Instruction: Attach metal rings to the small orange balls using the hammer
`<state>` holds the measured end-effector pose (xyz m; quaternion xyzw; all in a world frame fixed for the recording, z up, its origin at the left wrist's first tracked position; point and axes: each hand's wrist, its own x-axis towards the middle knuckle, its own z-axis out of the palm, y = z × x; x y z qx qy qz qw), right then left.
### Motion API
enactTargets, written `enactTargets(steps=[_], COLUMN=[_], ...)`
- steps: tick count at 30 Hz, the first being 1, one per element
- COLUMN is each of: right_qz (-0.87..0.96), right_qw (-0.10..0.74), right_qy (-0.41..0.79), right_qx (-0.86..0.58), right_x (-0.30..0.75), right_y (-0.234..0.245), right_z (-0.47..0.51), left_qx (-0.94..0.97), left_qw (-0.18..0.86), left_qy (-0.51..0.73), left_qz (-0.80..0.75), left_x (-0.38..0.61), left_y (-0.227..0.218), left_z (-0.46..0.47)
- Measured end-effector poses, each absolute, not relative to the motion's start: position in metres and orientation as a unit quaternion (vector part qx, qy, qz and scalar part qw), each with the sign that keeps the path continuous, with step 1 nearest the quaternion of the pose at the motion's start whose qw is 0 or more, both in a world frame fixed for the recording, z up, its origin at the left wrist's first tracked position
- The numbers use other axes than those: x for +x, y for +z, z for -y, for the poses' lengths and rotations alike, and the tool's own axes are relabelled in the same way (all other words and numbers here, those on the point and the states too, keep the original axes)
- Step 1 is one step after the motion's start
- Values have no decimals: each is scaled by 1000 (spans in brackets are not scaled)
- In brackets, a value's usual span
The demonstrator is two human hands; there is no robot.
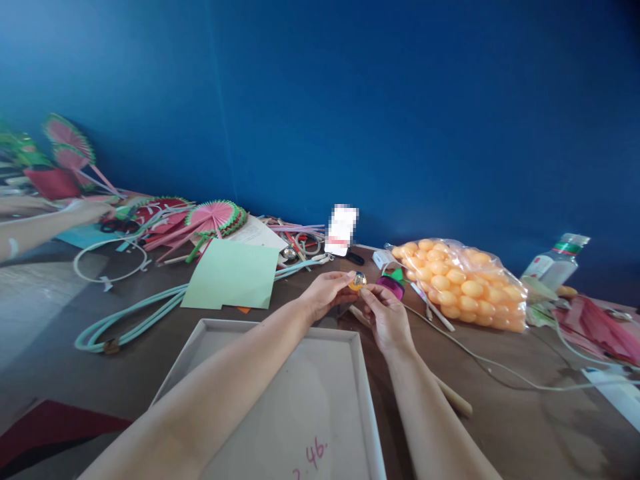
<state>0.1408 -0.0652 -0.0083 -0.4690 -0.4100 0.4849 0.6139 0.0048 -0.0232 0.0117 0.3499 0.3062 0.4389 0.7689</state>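
Between my two hands is a small shiny gold ball (357,281), held above the far edge of the shallow box. My left hand (325,293) pinches its left side with thumb and fingers. From the lower right, the fingertips of my right hand (387,315) close on it too. Below my right forearm lies a wooden stick (454,398), partly hidden by the arm. Just beyond my right hand sits a purple object with a green top (391,287). The pale shallow box (367,400), marked in pink writing, lies under my left forearm.
A clear bag of orange balls (457,287) and a bottle (555,263) stand right. A phone (342,230) leans at the back. Left lie green paper (233,273), coiled pale tubing (130,317) and folded fans (215,219). Another person's hand (93,212) works far left.
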Motion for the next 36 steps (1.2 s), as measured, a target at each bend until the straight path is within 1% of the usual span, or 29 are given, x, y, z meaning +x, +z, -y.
enactTargets(steps=[36], right_qz=[410], right_qw=[611], right_qy=[476], right_qx=[-480], right_x=[141], right_y=[-8], right_z=[65], left_qx=[358], left_qw=[763], left_qy=[438], left_qz=[-312], left_x=[6], left_y=[12], left_z=[24])
